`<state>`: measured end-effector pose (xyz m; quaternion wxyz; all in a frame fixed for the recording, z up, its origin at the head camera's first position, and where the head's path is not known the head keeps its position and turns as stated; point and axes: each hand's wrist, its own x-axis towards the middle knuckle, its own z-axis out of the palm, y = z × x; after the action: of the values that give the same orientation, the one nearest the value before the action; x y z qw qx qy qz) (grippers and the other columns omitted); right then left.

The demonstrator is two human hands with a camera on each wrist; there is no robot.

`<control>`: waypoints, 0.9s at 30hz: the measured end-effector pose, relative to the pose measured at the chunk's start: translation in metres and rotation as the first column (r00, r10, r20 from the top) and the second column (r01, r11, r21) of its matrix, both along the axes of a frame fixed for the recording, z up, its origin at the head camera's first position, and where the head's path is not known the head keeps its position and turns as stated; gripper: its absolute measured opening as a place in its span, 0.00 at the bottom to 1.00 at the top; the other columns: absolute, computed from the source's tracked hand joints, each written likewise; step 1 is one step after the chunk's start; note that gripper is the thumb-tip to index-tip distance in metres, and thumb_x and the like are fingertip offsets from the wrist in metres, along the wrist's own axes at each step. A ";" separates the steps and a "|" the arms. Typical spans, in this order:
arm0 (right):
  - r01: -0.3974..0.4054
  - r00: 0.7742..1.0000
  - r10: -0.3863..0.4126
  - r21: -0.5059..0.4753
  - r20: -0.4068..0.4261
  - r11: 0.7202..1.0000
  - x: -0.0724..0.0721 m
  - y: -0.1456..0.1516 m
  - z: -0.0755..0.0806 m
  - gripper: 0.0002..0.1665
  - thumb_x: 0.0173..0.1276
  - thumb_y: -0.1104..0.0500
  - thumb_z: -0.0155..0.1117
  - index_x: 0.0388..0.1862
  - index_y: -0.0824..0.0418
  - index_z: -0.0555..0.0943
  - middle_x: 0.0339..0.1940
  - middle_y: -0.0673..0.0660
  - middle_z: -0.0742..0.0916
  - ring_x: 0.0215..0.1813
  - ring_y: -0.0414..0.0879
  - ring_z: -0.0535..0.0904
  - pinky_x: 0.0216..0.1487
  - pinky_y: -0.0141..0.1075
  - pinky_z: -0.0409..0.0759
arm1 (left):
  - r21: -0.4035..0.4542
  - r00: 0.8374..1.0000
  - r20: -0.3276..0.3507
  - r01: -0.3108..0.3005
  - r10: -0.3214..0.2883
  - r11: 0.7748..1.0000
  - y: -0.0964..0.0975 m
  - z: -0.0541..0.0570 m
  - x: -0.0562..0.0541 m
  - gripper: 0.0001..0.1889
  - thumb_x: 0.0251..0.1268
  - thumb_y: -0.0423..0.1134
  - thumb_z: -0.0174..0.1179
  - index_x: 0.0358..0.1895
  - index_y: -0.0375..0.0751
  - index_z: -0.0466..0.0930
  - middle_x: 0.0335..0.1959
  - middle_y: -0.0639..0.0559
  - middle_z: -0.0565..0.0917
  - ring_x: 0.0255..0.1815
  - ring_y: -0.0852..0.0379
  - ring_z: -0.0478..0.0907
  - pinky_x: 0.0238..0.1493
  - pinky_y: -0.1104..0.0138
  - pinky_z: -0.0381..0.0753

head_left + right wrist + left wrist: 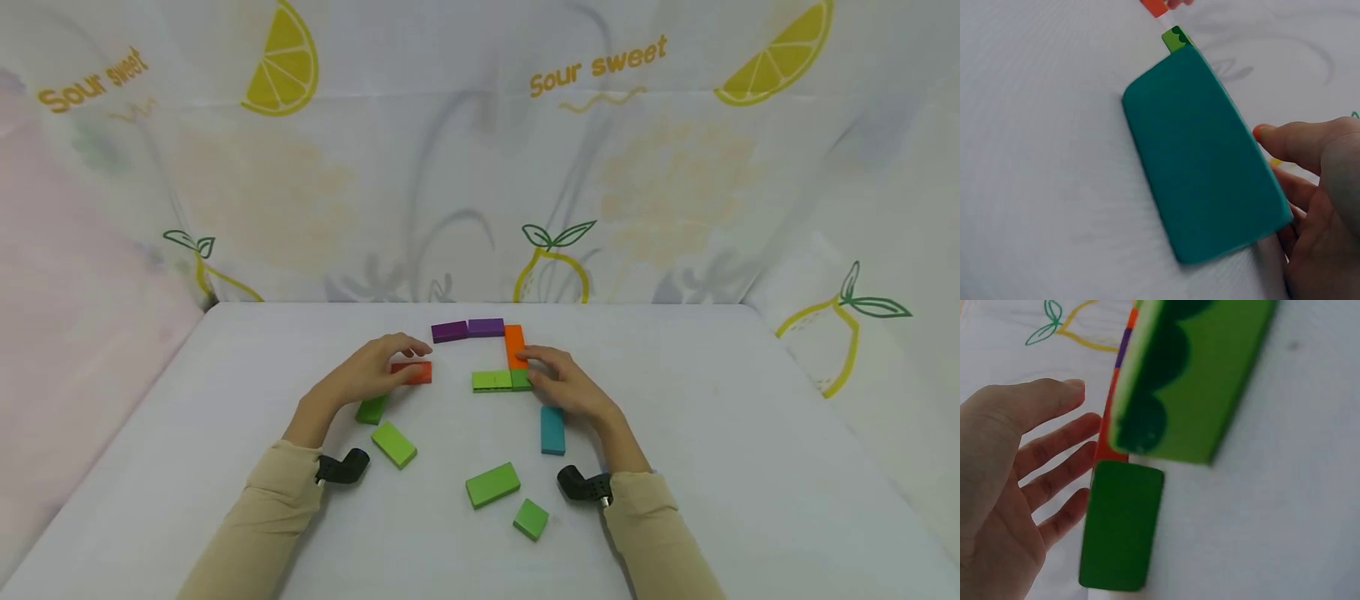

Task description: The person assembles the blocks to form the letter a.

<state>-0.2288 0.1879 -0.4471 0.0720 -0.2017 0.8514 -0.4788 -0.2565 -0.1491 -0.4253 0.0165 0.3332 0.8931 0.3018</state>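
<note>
My left hand [377, 367] reaches over a red block [424, 372] at the left of the table, its thumb overlapping the block in the head view. In the left wrist view, those fingers [1063, 465] are spread and hold nothing. A dark green block [371, 409] lies beside its wrist. My right hand [567, 385] has relaxed fingers at the right side of an upright orange block [514, 343], with the thumb beside a small green block [521, 381]. A light green block [491, 382] adjoins that small one. Below the right hand lies a teal block [552, 431].
Two purple blocks, one dark [449, 332] and one lighter [486, 327], form a row at the back. Nearer me lie a lime block [393, 444], a green oblong block [492, 485] and a green square block [531, 519]. A lemon-print cloth [480, 167] hangs behind the white table [420, 550].
</note>
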 end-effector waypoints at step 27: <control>0.009 1.000 -0.009 0.060 0.004 0.998 0.023 -0.013 0.037 0.22 0.70 0.67 0.49 0.62 0.72 0.69 0.68 0.72 0.67 0.71 0.69 0.54 0.68 0.65 0.51 | -0.052 0.999 -0.008 -0.037 0.037 0.998 -0.012 -0.011 0.011 0.19 0.62 0.36 0.61 0.57 0.42 0.77 0.53 0.47 0.80 0.54 0.49 0.75 0.56 0.53 0.75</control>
<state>-0.2058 0.1753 -0.4098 0.0775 -0.1947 0.8662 -0.4537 -0.2451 -0.1611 -0.4360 0.0164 0.3171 0.9068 0.2773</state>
